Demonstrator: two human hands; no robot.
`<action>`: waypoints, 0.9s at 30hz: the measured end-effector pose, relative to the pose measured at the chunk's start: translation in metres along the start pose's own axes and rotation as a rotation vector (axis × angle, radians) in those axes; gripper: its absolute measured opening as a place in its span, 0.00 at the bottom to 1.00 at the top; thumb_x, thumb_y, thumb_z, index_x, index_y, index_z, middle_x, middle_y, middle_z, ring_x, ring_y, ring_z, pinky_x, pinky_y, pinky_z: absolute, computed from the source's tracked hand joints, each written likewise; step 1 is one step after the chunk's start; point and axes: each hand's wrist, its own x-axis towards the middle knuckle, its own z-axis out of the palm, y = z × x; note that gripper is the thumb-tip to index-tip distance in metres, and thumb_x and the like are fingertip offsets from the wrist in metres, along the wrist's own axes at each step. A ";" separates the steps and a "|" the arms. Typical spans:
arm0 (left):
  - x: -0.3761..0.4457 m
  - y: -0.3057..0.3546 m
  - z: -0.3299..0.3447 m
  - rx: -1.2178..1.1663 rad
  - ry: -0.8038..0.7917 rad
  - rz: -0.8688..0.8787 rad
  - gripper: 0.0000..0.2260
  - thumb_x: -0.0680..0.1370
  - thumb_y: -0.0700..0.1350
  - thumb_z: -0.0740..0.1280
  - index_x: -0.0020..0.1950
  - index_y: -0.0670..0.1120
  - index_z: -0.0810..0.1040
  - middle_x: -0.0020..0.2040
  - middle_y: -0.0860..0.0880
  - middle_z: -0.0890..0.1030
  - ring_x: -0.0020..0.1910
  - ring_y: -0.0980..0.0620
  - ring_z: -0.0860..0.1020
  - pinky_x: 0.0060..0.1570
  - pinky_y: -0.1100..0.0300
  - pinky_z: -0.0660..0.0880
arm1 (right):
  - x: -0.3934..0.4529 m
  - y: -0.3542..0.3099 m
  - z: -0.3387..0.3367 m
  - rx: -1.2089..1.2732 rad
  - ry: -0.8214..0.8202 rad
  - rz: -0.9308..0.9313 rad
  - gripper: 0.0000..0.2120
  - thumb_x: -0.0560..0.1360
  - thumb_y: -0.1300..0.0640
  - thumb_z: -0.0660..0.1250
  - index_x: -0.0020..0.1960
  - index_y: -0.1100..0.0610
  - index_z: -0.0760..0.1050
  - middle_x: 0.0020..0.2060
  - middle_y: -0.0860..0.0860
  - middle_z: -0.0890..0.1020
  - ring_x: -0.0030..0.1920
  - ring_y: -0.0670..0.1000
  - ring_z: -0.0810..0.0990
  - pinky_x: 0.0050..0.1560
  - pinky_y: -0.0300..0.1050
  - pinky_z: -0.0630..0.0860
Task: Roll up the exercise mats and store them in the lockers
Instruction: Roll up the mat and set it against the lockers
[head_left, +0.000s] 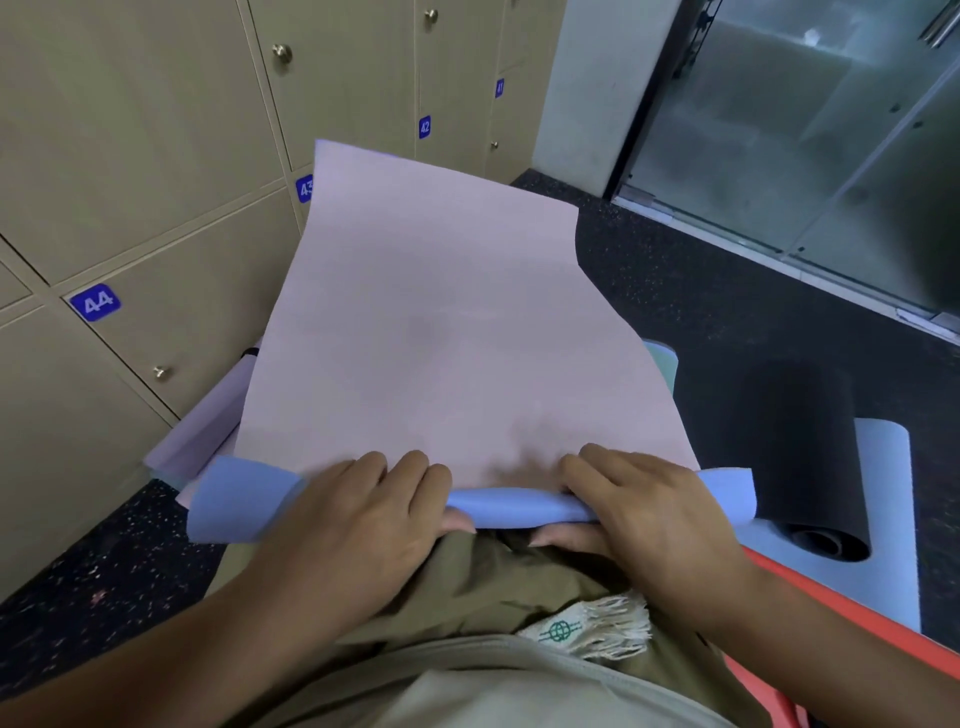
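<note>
- The step in hand looks like the very start of rolling: the near end of the pink mat (441, 332) is turned over on itself into a slim tube, showing its blue underside (514, 506), while nearly all of the sheet lies unrolled ahead.
- The pink mat runs from the person's lap away toward the lockers (156, 171), its far end lifted and curling up near the doors numbered 42 and 43. It lies over other mats on the dark floor (675, 291).
- The left hand (358, 514) has its fingers curled over the top of the rolled edge and the thumb tucked beneath it, so its grip is closed round the tube, left of centre.
- The right hand (639, 504) mirrors it right of centre: fingers bent over the roll, thumb under, pinching it.
- The tube's two outer ends flare loose beyond each hand, so the roll is tighter in the middle than at the sides.
- The next move, as I judge it, calls for both hands to push the tube forward evenly, keeping the edges square so the roll does not cone.
- A black mat (800, 457), already rolled, rests on a pale blue mat (883, 519) to the right; no locker door stands open in view.
</note>
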 end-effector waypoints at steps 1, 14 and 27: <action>-0.002 0.000 0.000 -0.020 -0.003 -0.015 0.23 0.87 0.56 0.55 0.36 0.47 0.71 0.32 0.49 0.67 0.26 0.48 0.67 0.24 0.54 0.69 | -0.002 0.001 0.002 0.023 -0.022 0.011 0.22 0.80 0.34 0.58 0.42 0.52 0.70 0.33 0.46 0.70 0.30 0.50 0.70 0.34 0.41 0.56; 0.006 -0.022 0.011 -0.776 -0.293 -0.529 0.24 0.72 0.73 0.61 0.34 0.53 0.72 0.30 0.54 0.72 0.34 0.54 0.72 0.38 0.61 0.68 | 0.005 0.013 0.010 0.634 -0.202 0.346 0.21 0.72 0.31 0.69 0.37 0.49 0.77 0.34 0.44 0.77 0.35 0.44 0.74 0.35 0.33 0.65; 0.022 -0.036 0.024 -0.938 -0.397 -0.657 0.20 0.65 0.71 0.70 0.33 0.54 0.80 0.35 0.55 0.74 0.45 0.60 0.72 0.44 0.67 0.65 | 0.026 0.022 0.019 0.684 -0.192 0.508 0.25 0.61 0.30 0.76 0.33 0.51 0.75 0.31 0.47 0.78 0.39 0.49 0.74 0.41 0.29 0.65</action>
